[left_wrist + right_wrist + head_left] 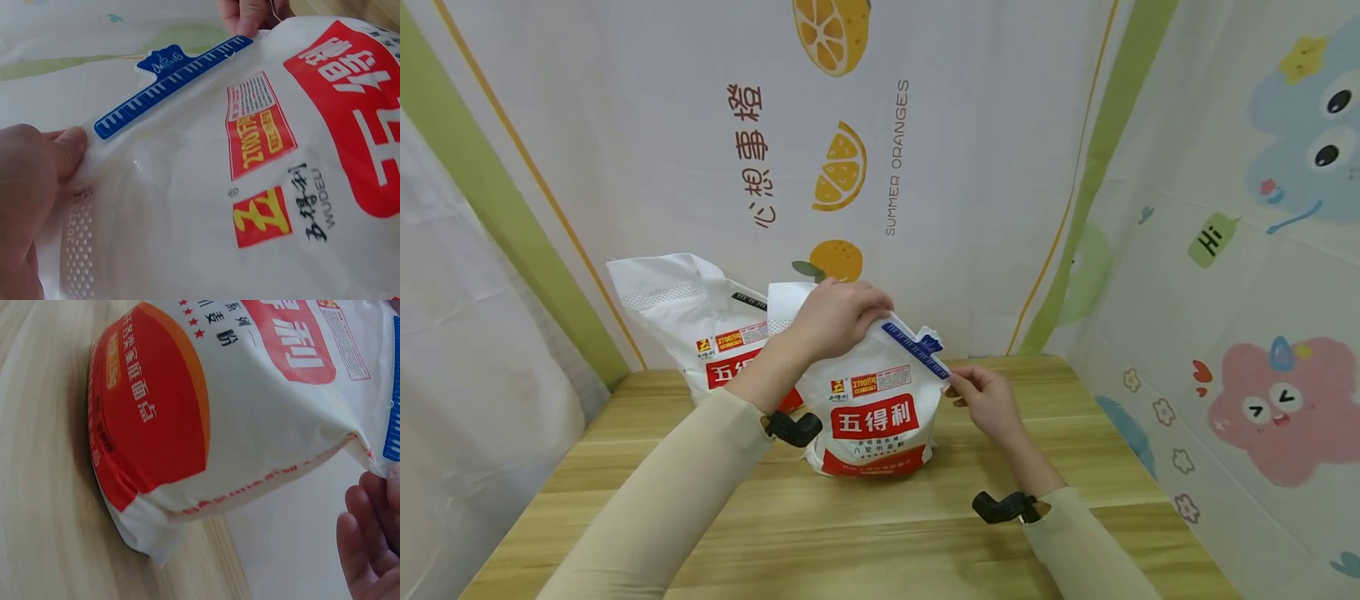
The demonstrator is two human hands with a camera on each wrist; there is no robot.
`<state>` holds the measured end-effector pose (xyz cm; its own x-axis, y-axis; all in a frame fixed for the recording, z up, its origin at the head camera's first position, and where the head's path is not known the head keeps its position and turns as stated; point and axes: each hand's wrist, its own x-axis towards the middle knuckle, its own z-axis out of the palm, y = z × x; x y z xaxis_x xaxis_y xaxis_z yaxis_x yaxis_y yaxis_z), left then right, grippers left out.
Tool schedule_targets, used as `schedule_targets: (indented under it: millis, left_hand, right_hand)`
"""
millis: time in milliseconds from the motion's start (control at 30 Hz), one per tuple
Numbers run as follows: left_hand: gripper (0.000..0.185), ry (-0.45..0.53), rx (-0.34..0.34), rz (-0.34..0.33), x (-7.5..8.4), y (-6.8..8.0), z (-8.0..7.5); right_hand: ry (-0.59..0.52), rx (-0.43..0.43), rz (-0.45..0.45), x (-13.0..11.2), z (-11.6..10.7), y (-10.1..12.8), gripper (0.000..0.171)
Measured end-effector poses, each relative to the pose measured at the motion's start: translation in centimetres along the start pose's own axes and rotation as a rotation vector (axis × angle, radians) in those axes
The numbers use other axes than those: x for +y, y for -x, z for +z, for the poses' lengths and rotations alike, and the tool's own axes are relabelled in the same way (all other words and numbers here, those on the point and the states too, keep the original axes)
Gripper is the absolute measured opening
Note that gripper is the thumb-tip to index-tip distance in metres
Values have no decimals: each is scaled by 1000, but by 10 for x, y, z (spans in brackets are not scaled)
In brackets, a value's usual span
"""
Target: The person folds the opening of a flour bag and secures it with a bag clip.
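A white and red flour bag (pixel 874 400) stands on the wooden table, leaning slightly. Across its folded top sits a blue sealing clip (pixel 916 350), patterned like piano keys, also seen in the left wrist view as a blue bar (pixel 172 87). My left hand (pixel 842 317) grips the bag's top edge just left of the clip, thumb on the near side. At the clip's other end, my right hand (pixel 988 404) pinches the bag's corner between thumb and index finger. The right wrist view shows that hand's other fingers (pixel 356 550) loosely bent.
Behind and to the left stands a second flour bag (pixel 677 308) with a black clip (pixel 749 301), partly hidden by my left arm and the front bag. Printed curtains (pixel 985 167) hang behind the table (pixel 865 542) and along both sides.
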<state>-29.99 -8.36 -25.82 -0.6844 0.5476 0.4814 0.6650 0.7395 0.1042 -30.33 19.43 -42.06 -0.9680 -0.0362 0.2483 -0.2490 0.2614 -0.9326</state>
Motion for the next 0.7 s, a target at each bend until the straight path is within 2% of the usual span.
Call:
schedule_targets:
  millis: [200,333,433,533,633,700]
  left_hand:
    - [20,23,1,-96,5,-7,3]
    - [21,38,-20,-101,3,-8,3]
    - [26,43,-44,-93,0,-6,-2]
    - [33,41,-47,-120,-7,-4,-10]
    - [33,58,-12,-153,-13,-1,-16]
    - [29,84,20,-152,-15,1,-15]
  right_hand:
    - [-51,2,104,-3,7,-1,20]
    - [-90,-7,156,-3,8,1,22]
    - [-119,3,153,-2,7,4,25]
    - [-129,12,136,-2,6,6,29]
    - [-129,14,126,-3,6,8,31]
    - [-113,24,130,-3,7,9,30]
